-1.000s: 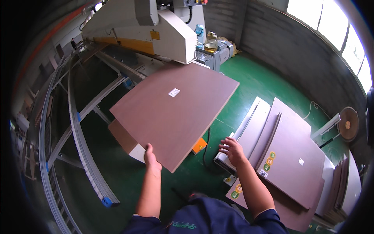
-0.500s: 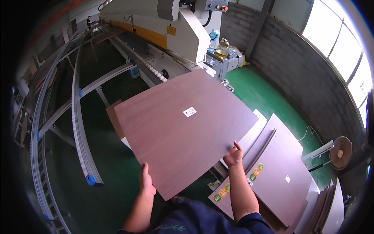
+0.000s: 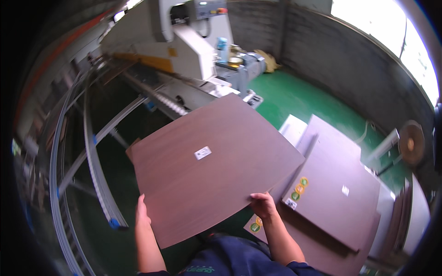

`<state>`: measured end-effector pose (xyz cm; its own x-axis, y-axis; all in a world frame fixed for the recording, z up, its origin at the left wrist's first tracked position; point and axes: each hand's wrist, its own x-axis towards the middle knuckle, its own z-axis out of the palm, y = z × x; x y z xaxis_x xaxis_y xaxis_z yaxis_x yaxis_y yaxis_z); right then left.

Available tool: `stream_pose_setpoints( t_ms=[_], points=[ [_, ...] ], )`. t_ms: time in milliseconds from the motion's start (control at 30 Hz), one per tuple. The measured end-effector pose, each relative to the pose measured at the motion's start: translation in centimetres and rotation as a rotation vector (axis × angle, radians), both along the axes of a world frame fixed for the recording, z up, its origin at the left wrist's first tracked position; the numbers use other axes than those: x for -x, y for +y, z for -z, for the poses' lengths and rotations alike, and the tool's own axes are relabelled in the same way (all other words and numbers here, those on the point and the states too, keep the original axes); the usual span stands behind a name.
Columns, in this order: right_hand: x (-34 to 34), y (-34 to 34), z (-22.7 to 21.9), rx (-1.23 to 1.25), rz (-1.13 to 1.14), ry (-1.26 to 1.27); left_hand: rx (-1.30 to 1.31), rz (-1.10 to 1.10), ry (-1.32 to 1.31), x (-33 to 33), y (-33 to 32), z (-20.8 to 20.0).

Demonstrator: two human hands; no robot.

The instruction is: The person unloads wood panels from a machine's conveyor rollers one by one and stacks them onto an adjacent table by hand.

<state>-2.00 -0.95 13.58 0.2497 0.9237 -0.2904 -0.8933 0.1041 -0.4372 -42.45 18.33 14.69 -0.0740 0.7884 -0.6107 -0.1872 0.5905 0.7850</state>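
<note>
Workshop, green floor (image 3: 294, 92). Item: 1 brown panel (image 3: 212, 170), held level between edge-banding machine (image 3: 184, 46) and panel stack (image 3: 336, 193). Left hand (image 3: 142, 214) and right hand (image 3: 263, 205): fingers gripping near edge. Step: carrying; next likely needs alignment with feed rail (image 3: 99, 170).

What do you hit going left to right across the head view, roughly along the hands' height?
Metal rail frame → left hand → brown panel → right hand → stack of brown boards → round reel on a stand.
</note>
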Motion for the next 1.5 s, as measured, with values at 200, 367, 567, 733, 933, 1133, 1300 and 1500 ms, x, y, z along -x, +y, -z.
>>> stream_pose_setpoints(
  t_ms=[200, 367, 567, 733, 933, 1133, 1300, 1500],
  points=[
    [1.2, -3.8, 0.4, 0.007, 0.046, -0.063, -0.203, 0.033, 0.082, -0.6, -1.0, -1.4],
    [0.6, -11.5, -4.0, -0.004, 0.250, -0.034, -0.252, 0.177, 0.027, -7.8, -2.7, -5.2],
    [0.1, -19.2, -4.1, 0.049, 0.527, -0.048, -0.348, 0.403, 0.020, -19.0, -2.4, -7.1],
    [0.7, -26.1, -0.9, 0.080, 0.879, 0.072, -0.345, 0.680, 0.068, -30.2, -4.0, -4.4],
    [1.6, -32.6, 0.5, 0.140, 1.153, 0.127, -0.213, 1.024, 0.131, -41.0, -8.6, 0.7],
    [0.8, -36.9, 2.7, 0.152, 1.294, 0.223, -0.181, 1.149, 0.177, -47.1, -13.9, 3.7],
    [-2.7, -38.5, 4.6, 0.157, 1.277, 0.219, -0.137, 1.144, 0.219, -51.0, -14.1, 6.0],
    [-7.9, -38.8, 5.7, 0.180, 1.234, 0.187, -0.181, 1.129, 0.272, -55.1, -14.7, 6.2]
  ],
)
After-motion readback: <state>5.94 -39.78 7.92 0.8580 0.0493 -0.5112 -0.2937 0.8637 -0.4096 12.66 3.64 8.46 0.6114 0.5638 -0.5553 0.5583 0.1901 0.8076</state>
